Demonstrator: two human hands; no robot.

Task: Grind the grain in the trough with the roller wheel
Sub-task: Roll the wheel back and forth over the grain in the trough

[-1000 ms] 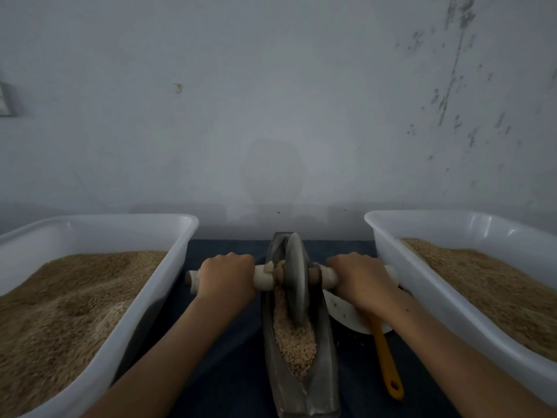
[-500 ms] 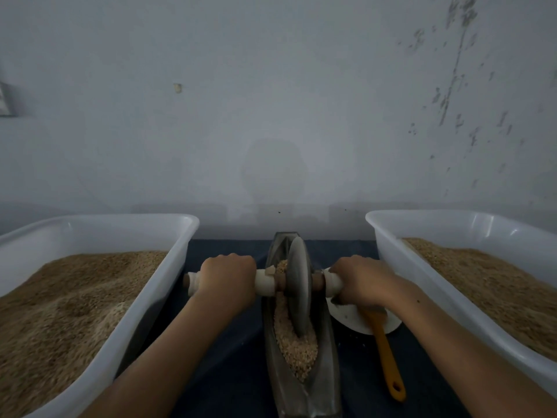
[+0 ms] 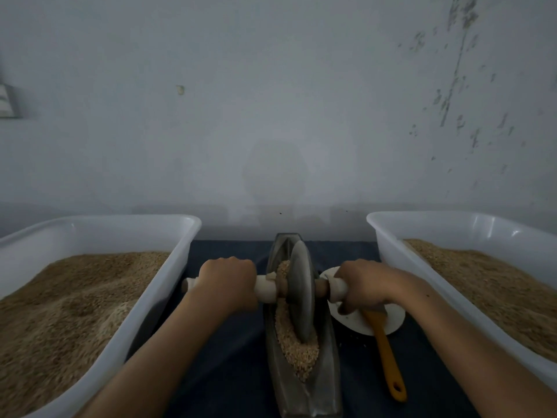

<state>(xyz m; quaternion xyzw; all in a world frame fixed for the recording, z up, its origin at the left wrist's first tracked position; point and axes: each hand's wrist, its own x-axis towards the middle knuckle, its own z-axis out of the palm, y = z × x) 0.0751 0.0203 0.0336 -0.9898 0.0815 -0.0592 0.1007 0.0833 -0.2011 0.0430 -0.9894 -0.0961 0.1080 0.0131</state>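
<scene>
- Trough (image 3: 327, 384): grey, boat-shaped, runs lengthwise at counter (image 3: 229, 357) centre, far tip near the back edge.
- Grain (image 3: 297, 346): heaped inside the trough, mostly left of and in front of the wheel.
- Roller wheel (image 3: 300, 292): disc upright in the trough, pale axle handle (image 3: 265, 288) crosswise above it.
- Left hand (image 3: 227, 282): fingers wrapped round the left handle end.
- Right hand (image 3: 366, 283): fingers curled round the right handle end.
- White tub (image 3: 156, 294) with grain at the left edge; second white tub (image 3: 401, 267) at the right edge.
- White dish (image 3: 349, 319) just right of the trough, orange-handled utensil (image 3: 387, 360) resting on it, handle toward the front edge.
</scene>
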